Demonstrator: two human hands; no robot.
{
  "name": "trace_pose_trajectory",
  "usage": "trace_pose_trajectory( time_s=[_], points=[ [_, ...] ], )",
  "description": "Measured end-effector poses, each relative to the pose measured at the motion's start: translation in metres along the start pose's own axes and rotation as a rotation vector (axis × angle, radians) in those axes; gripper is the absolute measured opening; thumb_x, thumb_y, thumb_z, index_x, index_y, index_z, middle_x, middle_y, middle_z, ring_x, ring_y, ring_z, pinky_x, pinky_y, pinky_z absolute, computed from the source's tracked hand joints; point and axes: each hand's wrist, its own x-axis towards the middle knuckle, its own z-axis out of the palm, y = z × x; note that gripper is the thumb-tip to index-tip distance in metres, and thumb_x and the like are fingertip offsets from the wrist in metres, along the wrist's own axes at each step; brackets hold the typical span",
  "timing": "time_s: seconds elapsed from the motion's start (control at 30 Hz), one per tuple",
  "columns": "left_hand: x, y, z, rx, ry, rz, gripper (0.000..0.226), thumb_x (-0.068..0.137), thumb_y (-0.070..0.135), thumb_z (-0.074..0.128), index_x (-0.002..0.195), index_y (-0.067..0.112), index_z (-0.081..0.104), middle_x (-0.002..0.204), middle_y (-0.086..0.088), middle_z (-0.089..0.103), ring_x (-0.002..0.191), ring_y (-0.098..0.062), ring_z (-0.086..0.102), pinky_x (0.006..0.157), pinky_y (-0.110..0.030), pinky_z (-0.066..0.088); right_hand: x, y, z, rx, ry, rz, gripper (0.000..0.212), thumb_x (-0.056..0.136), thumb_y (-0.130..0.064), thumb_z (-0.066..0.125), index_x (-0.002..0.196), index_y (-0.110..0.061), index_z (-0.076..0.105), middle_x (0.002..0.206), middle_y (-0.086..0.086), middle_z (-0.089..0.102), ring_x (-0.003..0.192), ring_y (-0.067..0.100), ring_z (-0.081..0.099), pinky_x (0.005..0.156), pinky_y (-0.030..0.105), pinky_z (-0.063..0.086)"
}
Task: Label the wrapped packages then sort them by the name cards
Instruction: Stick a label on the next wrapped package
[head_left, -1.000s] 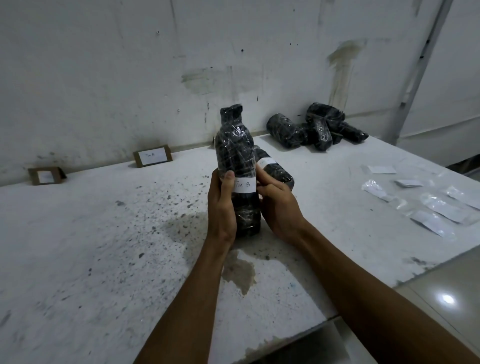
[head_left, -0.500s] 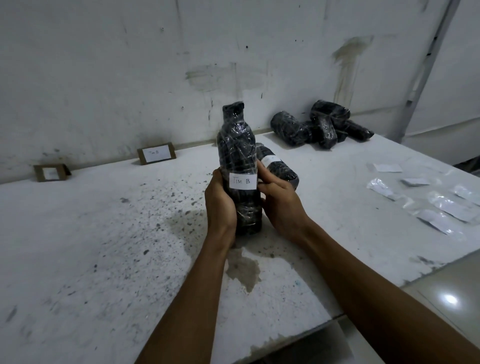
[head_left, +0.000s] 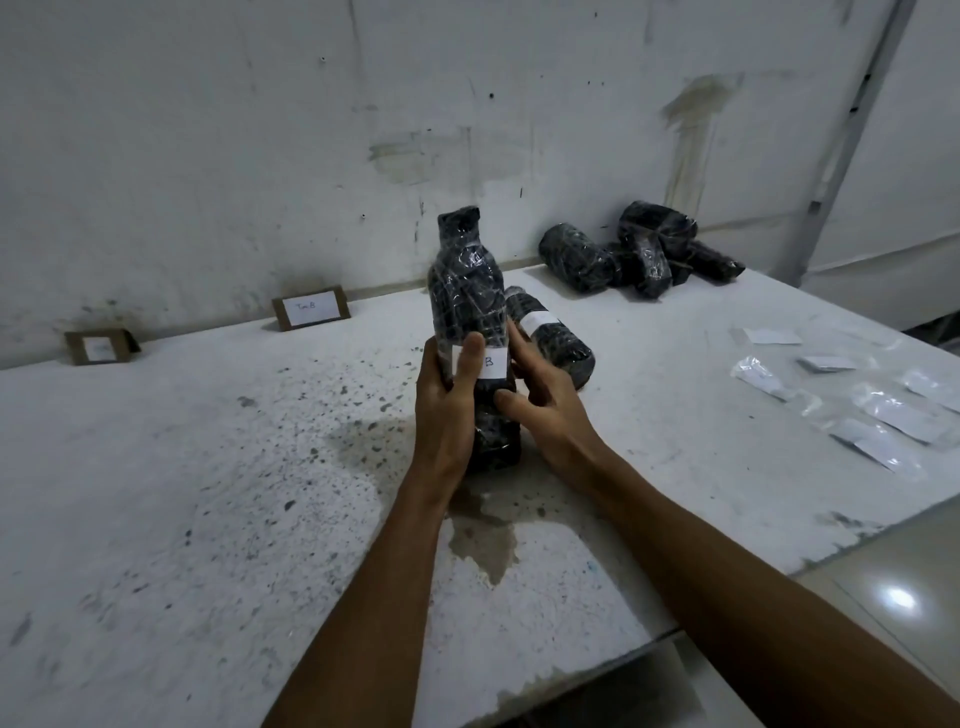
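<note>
Your left thumb has slid across the white label (head_left: 492, 365) since half a second ago, so only the letter B still shows. Your left hand (head_left: 445, 410) wraps the upright wrapped bottle (head_left: 469, 306), fingers curled round its left side and the thumb pressing flat on the label. Your right hand (head_left: 545, 400) lies against the bottle's right side with fingers straight and spread, the fingertips touching the wrap beside and below the label. That bottle stands on the desk (head_left: 208, 467) near the middle, just above a brownish stain (head_left: 485, 540). Just behind your right hand lies a second wrapped package (head_left: 553, 340) on its side, with a white label of its own. Further back near the wall sits a pile of unlabelled wrapped packages (head_left: 644, 249). Along the wall on the left stand two name cards: the nearer name card (head_left: 310, 307) reads something ending in B, the far-left name card (head_left: 100, 347) is too small to read. Loose labels and backing strips (head_left: 852, 395) are scattered on the right.
</note>
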Motion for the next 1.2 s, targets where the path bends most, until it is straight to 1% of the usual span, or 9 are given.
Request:
trace_pose_trajectory(
  time_s=[0.17, 0.37, 0.57, 0.67, 0.77, 0.83, 0.93, 1.1, 1.2],
  points=[
    [-0.004, 0.003, 0.003, 0.077, -0.025, -0.030, 0.049, 0.090, 0.064, 0.040, 0.122, 0.031, 0.056, 0.106, 0.008, 0.072, 0.092, -0.006, 0.073, 0.082, -0.029, 0.060, 0.004, 0.006, 0.003, -0.102, 0.136, -0.048, 0.067, 0.091, -0.015, 0.071, 0.153, -0.013, 0.043, 0.139, 0.006, 0.056, 0.118, 0.012, 0.061, 0.087, 0.017, 0.053],
    [0.001, -0.004, -0.001, 0.028, 0.077, -0.113, 0.054, 0.108, 0.051, 0.019, 0.116, 0.026, 0.067, 0.111, -0.001, 0.074, 0.106, -0.019, 0.071, 0.097, -0.045, 0.055, 0.006, 0.005, -0.004, 0.118, 0.046, 0.039, 0.056, 0.097, -0.010, 0.060, 0.148, -0.027, 0.046, 0.138, -0.007, 0.064, 0.131, 0.013, 0.057, 0.104, 0.032, 0.050],
    [0.006, -0.008, -0.010, -0.152, 0.041, -0.270, 0.065, 0.106, 0.057, 0.023, 0.114, 0.020, 0.075, 0.118, -0.013, 0.075, 0.112, -0.034, 0.070, 0.102, -0.060, 0.051, 0.010, 0.008, -0.009, 0.148, 0.010, 0.111, 0.046, 0.107, -0.009, 0.043, 0.149, -0.030, 0.040, 0.130, -0.032, 0.060, 0.129, 0.005, 0.057, 0.097, 0.034, 0.055],
    [0.006, -0.010, -0.011, -0.209, 0.038, -0.307, 0.064, 0.105, 0.058, 0.026, 0.101, 0.026, 0.081, 0.116, -0.016, 0.075, 0.111, -0.038, 0.070, 0.102, -0.065, 0.049, 0.008, 0.008, -0.005, 0.076, 0.071, 0.059, 0.048, 0.102, -0.020, 0.054, 0.149, -0.021, 0.044, 0.128, -0.016, 0.062, 0.123, 0.012, 0.061, 0.102, 0.042, 0.054],
    [0.006, -0.008, -0.010, -0.226, 0.082, -0.346, 0.063, 0.108, 0.053, 0.029, 0.090, 0.025, 0.083, 0.107, -0.014, 0.077, 0.103, -0.035, 0.073, 0.101, -0.062, 0.051, 0.007, 0.007, -0.008, 0.063, 0.100, 0.055, 0.063, 0.090, -0.029, 0.066, 0.148, -0.016, 0.046, 0.130, 0.006, 0.058, 0.121, 0.021, 0.060, 0.102, 0.039, 0.055],
    [0.005, -0.003, -0.009, -0.232, 0.085, -0.358, 0.062, 0.108, 0.050, 0.030, 0.089, 0.020, 0.081, 0.100, -0.013, 0.079, 0.093, -0.030, 0.075, 0.096, -0.055, 0.056, 0.006, 0.008, -0.011, 0.038, 0.047, 0.060, 0.065, 0.091, -0.022, 0.070, 0.151, -0.021, 0.044, 0.136, 0.005, 0.055, 0.117, 0.027, 0.061, 0.101, 0.038, 0.055],
    [0.000, 0.007, -0.007, -0.288, 0.005, -0.381, 0.057, 0.108, 0.045, 0.027, 0.098, 0.013, 0.073, 0.088, -0.010, 0.080, 0.076, -0.022, 0.077, 0.071, -0.036, 0.063, 0.004, 0.010, -0.016, -0.004, -0.006, 0.049, 0.070, 0.091, -0.019, 0.073, 0.153, -0.026, 0.040, 0.142, -0.001, 0.054, 0.115, 0.037, 0.061, 0.101, 0.042, 0.055],
    [0.000, 0.007, -0.006, -0.392, -0.039, -0.370, 0.060, 0.109, 0.046, 0.023, 0.104, 0.014, 0.072, 0.100, -0.010, 0.079, 0.088, -0.024, 0.076, 0.081, -0.042, 0.059, 0.005, 0.009, -0.013, 0.132, 0.075, 0.049, 0.048, 0.097, -0.008, 0.062, 0.144, -0.011, 0.052, 0.128, 0.010, 0.059, 0.117, 0.026, 0.063, 0.097, 0.043, 0.057],
    [0.000, 0.004, -0.002, -0.357, -0.042, -0.367, 0.060, 0.109, 0.046, 0.022, 0.108, 0.011, 0.071, 0.099, -0.011, 0.078, 0.086, -0.024, 0.075, 0.069, -0.038, 0.061, 0.010, 0.008, -0.012, 0.239, 0.166, 0.055, 0.039, 0.097, 0.002, 0.057, 0.126, -0.021, 0.069, 0.106, 0.005, 0.064, 0.097, 0.027, 0.063, 0.078, 0.041, 0.059]
  ],
)
